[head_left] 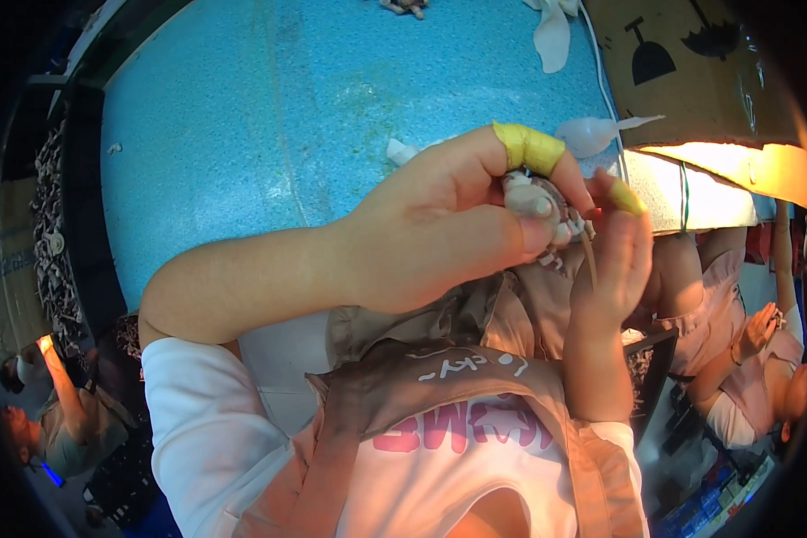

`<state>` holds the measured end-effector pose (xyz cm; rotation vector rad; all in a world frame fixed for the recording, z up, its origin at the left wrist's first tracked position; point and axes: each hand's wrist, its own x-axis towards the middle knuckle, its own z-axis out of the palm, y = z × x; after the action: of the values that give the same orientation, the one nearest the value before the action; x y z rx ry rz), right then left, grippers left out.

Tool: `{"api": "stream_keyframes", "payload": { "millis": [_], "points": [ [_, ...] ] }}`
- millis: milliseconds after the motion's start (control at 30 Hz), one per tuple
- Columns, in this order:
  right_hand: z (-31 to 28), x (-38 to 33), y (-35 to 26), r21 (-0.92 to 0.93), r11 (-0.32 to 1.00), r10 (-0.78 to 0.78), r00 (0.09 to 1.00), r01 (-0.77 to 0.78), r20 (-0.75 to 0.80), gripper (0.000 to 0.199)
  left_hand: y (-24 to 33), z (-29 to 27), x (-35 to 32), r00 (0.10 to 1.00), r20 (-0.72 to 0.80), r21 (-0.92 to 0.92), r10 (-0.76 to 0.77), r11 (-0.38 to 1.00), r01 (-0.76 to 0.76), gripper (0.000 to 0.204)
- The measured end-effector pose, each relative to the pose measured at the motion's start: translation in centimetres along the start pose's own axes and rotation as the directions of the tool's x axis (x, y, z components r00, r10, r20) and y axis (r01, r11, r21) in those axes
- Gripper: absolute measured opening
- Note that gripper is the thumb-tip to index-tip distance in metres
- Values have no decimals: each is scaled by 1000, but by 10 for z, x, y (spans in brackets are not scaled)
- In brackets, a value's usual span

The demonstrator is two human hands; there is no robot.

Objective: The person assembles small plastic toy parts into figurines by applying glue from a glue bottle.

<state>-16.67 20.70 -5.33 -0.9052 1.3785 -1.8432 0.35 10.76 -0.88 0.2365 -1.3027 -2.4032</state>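
My left hand, with yellow tape round its forefinger, pinches a small grey-and-white figure-like piece between thumb and fingers. Its exact kind is hard to make out. My right hand meets it from the right, fingertips bent in against the piece's edge, one of them also wrapped in yellow. What those fingertips grip is hidden. A thin tan strip hangs from the piece beside the right palm. Just beyond my hands, a translucent white squeeze bottle with a pointed nozzle lies on its side.
The blue speckled tabletop spreads before me. White scraps and a small brownish piece lie on it. A cardboard box stands at right. On the left, a dark tray holds many small pieces. Other people sit at both sides.
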Motion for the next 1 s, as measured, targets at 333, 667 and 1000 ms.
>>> {"api": "stream_keyframes", "payload": {
  "millis": [333, 667, 1000],
  "points": [
    [59, 4, 24, -541, 721, -108, 840, 434, 531, 29, 4, 0, 1, 999, -34, -65, 32, 997, -34, 32],
    [40, 7, -17, -538, 494, -136, 671, 684, 729, 16, 16, -2, -2, 986, -132, -182, -101, 980, 76, 36],
    [1, 8, -51, -325, 911, -220, 966, 254, 138, 14, -1, -2, 4, 983, 5, 455, 185, 875, -167, 46]
  ]
}}
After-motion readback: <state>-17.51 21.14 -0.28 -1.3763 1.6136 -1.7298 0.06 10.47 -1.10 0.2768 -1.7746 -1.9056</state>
